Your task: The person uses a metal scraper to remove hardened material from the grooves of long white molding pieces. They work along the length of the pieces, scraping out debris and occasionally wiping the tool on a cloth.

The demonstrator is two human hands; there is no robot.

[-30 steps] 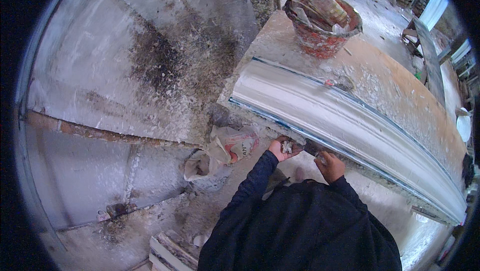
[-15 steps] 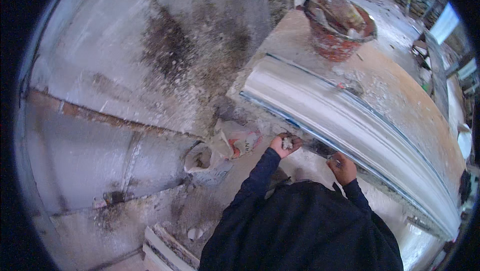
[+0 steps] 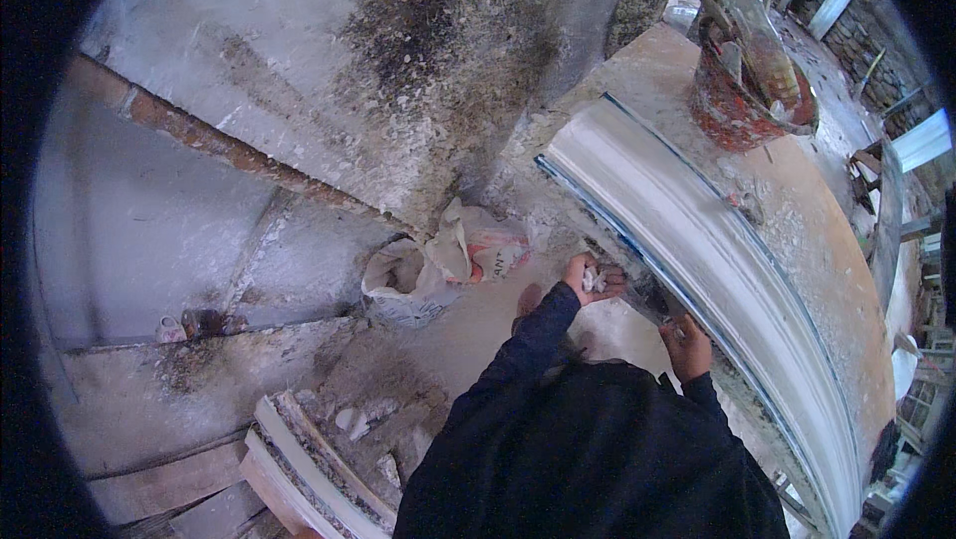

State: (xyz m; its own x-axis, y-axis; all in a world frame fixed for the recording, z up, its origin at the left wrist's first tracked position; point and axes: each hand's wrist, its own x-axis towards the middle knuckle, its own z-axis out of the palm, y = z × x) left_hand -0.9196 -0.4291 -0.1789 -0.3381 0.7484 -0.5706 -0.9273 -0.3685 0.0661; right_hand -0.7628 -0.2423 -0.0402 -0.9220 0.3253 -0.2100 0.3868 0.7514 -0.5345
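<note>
My left hand (image 3: pixel 581 273) is turned palm up, with several small white lumps (image 3: pixel 595 280) lying in its cupped fingers. Just to its right, my right hand (image 3: pixel 689 350) is closed, apparently on the end of a dark, flat, blade-like tool (image 3: pixel 652 302); its exact kind is hard to make out. Both hands are beside the near edge of a long curved white moulding (image 3: pixel 697 220) with ridges along it and blue strips at its sides. The moulding lies on a plaster-spattered board (image 3: pixel 832 206).
A red bucket (image 3: pixel 732 121) on the board holds a clear bottle (image 3: pixel 757 36) with a yellow cap. Open sacks (image 3: pixel 398 290) stand left of my hands. Curved white pieces (image 3: pixel 309 469) lie at lower left. A rusty bar (image 3: pixel 229 151) runs along the sheet at left.
My view has turned, so the moulding and bucket appear farther right and steeper. The white lumps in my left palm show more plainly. Both hands stay beside the moulding's edge.
</note>
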